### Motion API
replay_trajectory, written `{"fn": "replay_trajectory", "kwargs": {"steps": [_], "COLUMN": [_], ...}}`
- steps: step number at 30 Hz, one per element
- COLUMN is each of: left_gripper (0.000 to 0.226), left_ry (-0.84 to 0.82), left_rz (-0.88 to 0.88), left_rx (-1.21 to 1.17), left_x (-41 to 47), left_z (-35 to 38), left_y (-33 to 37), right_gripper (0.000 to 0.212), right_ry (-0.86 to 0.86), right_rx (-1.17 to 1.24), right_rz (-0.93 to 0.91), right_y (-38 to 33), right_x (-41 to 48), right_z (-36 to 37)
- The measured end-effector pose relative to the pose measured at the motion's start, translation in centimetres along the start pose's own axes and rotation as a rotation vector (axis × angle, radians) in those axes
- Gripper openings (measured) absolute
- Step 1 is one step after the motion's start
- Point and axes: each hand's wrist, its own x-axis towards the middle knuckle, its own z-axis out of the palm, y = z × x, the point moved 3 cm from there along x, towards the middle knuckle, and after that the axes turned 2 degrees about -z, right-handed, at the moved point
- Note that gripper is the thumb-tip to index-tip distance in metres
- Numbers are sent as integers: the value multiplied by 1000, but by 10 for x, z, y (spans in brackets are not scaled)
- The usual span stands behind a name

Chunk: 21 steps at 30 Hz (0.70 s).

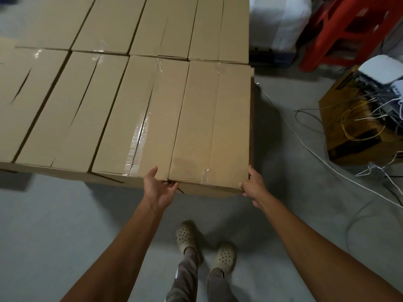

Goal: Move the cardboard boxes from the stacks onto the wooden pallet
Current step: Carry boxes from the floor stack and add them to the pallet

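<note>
The person stands on the grey floor (65,225) before a packed layer of cardboard boxes (87,105), reaching for the end box (211,127) at the right of the front row, which lies flat against its neighbour. The left hand (160,188) holds its near left corner, thumb on top, fingers curled under the edge. The right hand (253,188) wraps the near right corner, so each grip is clamped on the cardboard.
</note>
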Motion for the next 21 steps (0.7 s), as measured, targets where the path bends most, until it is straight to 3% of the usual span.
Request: {"fn": "replay_trajectory", "kwargs": {"steps": [10, 21], "left_gripper": [64, 67], "left_ry": [-31, 104], "left_rz": [-63, -42], "left_rx": [17, 16], "left_x": [3, -6], "left_z": [6, 15], "left_y": [9, 5], "right_gripper": [80, 78], "right_ry": [65, 62], "right_rx": [-73, -94], "right_rz": [15, 22], "right_y": [-3, -8], "right_x": [4, -3], "right_z": [3, 0]}}
